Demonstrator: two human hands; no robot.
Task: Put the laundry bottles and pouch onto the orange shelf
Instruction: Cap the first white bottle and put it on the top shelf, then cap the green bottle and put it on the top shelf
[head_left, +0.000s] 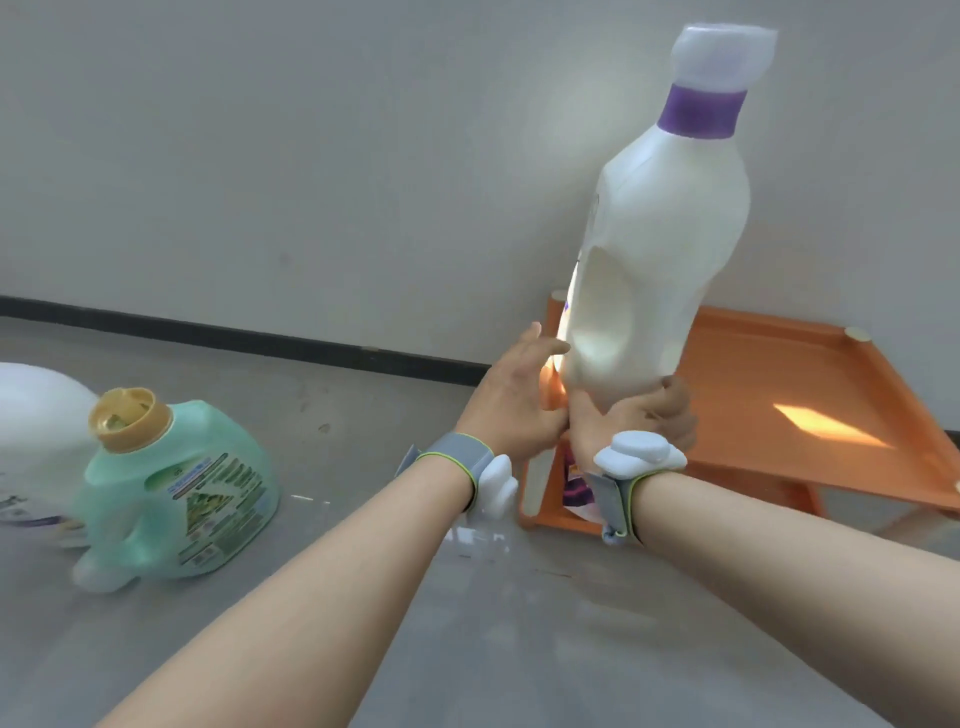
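Note:
A tall white laundry bottle (654, 249) with a purple collar and white cap stands upright in the air over the left end of the orange shelf (810, 395). My right hand (649, 415) grips it from underneath at its base. My left hand (514, 400) is beside the bottle's lower left side, fingers apart and fingertips touching it. A green bottle (176, 493) with a yellow cap lies tilted on the floor at the left. Another white bottle (31, 431) lies at the far left edge, partly cut off. A purple-labelled item (579, 488), partly hidden behind my right wrist, sits on the shelf's lower level.
The orange shelf stands against a grey wall (363, 156) with a black skirting strip (260, 332). The floor (467, 623) is grey and smooth. Both wrists carry grey straps with white devices.

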